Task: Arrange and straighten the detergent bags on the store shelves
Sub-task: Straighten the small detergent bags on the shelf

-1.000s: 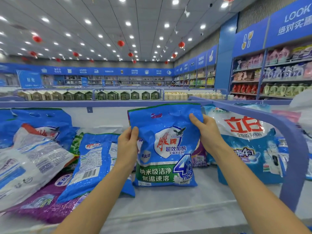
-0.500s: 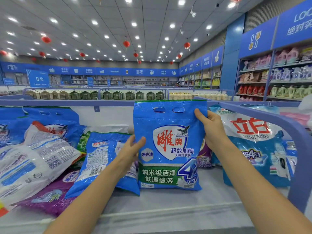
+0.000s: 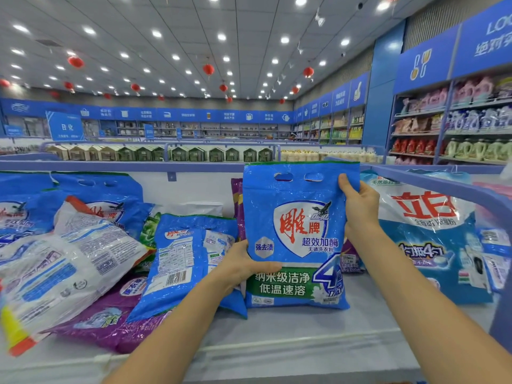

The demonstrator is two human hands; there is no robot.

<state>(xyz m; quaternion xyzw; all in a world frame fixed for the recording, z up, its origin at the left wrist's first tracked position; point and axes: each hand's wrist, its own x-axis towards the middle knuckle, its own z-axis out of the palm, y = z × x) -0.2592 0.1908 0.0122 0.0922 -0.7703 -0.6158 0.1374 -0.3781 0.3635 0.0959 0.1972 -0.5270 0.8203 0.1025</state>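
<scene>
While it stood upright on the shelf point(image 3: 304, 336), the blue detergent bag point(image 3: 297, 231) was held at both sides. Its lower left edge was clasped by the left grip point(image 3: 241, 268), thumb laid across the front, and its upper right edge was pinched by the right grip point(image 3: 360, 206). It was flanked by a leaning blue bag point(image 3: 182, 261) and a white-and-blue bag point(image 3: 432, 234).

The blue bag point(image 3: 299, 231) at the middle of the shelf point(image 3: 304, 331) is showing 雕牌 in red, 超效加酶 under it, 强去渍 in a pale hexagon, 纳米级洁净 低温速溶 on its green band and a big 4. The white-and-blue bag point(image 3: 432, 239) near the shelf's right edge is showing 立白 in red. Far off, a hanging sign point(image 3: 66, 128) is reading 日化, and a wall banner point(image 3: 487, 37) is displaying "LO", cut off.
</scene>
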